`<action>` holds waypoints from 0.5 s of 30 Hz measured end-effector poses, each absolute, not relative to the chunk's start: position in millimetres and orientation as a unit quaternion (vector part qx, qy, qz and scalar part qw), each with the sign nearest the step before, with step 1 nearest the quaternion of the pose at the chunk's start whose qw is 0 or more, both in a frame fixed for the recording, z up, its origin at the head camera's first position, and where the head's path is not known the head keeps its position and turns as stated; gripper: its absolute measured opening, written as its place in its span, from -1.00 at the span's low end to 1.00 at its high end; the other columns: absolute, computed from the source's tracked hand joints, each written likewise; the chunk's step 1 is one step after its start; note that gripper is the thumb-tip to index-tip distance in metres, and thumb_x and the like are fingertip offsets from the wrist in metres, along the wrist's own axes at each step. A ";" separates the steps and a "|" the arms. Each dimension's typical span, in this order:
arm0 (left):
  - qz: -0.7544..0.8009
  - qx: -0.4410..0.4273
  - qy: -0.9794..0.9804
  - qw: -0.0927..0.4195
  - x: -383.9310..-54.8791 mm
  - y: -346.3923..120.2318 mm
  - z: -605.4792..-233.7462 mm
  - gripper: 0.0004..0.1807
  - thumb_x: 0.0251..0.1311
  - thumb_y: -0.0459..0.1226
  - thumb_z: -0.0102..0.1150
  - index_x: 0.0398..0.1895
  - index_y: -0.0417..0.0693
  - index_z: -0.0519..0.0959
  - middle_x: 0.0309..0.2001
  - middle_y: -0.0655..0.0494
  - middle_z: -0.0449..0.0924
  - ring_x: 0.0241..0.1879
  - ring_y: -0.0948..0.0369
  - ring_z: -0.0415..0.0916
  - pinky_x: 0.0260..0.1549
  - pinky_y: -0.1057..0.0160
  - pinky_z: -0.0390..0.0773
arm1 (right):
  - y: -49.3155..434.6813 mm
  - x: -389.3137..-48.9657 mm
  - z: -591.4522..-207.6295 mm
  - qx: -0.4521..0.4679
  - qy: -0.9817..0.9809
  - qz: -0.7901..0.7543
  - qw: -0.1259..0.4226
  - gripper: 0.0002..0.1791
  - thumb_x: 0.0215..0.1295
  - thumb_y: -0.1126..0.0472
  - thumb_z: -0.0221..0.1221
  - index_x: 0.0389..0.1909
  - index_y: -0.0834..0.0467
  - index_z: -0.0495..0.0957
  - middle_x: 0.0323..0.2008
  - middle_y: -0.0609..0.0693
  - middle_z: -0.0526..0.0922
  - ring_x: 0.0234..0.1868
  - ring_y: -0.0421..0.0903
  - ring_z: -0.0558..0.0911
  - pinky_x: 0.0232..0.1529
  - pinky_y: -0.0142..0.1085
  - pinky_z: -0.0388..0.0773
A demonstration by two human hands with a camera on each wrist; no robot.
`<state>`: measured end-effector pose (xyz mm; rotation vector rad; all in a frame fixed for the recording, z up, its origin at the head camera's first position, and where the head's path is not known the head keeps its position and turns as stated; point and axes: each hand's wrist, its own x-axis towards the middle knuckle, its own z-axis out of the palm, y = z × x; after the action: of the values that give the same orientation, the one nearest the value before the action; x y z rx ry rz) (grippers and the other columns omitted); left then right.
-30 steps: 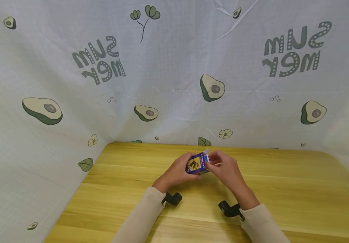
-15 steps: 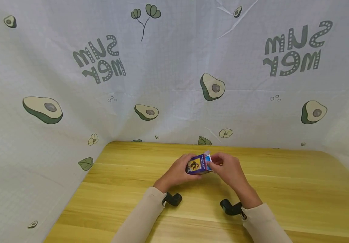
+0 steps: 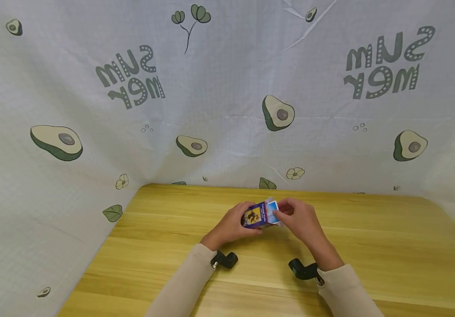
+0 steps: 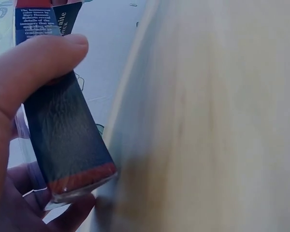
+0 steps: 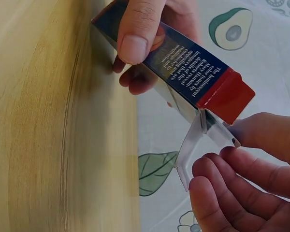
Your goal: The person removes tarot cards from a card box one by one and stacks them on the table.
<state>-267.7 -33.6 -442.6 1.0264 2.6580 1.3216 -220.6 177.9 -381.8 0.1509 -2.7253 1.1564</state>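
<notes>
My left hand [image 3: 230,225] grips a small purple-blue tarot card box [image 3: 253,215], held tilted above the table. In the left wrist view the thumb lies across the narrow dark side of the box [image 4: 70,130], with fingers on the far side. The box's right end is open, and light-blue-backed cards [image 3: 271,212] stick out of it. Thumb and fingers of my right hand [image 3: 303,223] pinch these cards. A red flap [image 5: 233,98] stands out at the open end in the right wrist view, with a clear plastic flap [image 5: 189,147] below it. Most of the cards are hidden inside.
Beneath both hands lies a wood-grain table [image 3: 370,246]. A white cloth [image 3: 227,88] printed with avocados and lettering hangs behind it and along the left side. Black camera mounts sit at the left wrist [image 3: 227,259] and right wrist [image 3: 302,269].
My right hand has moved slightly right, and the cards have slid farther out of the box's open end. The left hand and box stay nearly still.
</notes>
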 end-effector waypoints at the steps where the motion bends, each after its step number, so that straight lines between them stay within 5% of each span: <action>1: 0.421 0.325 0.847 0.001 -267.8 -33.8 -443.0 -0.20 -0.02 -0.02 0.46 0.30 0.08 0.32 0.07 0.14 0.47 -0.06 0.28 0.41 -0.02 0.32 0.44 | 178.2 -220.7 -381.6 0.049 -0.915 0.391 0.088 -0.73 0.24 0.21 0.28 -0.10 0.28 0.59 -0.21 0.12 0.66 -0.21 0.01 0.63 -0.20 -0.16 0.61; 15: 0.431 0.310 0.847 0.004 -273.9 -34.9 -454.4 -0.20 -0.01 0.02 0.44 0.32 0.12 0.31 0.10 0.19 0.46 -0.04 0.29 0.40 -0.03 0.32 0.44 | 185.3 -223.5 -376.6 0.010 -0.894 0.446 0.046 -0.64 0.30 0.21 0.23 0.03 0.32 0.49 -0.14 0.33 0.66 -0.37 0.02 0.72 -0.32 -0.22 0.63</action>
<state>-273.9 -34.9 -454.4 0.9720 2.6561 1.3502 -223.5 185.3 -376.6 0.0316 -2.7290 1.3620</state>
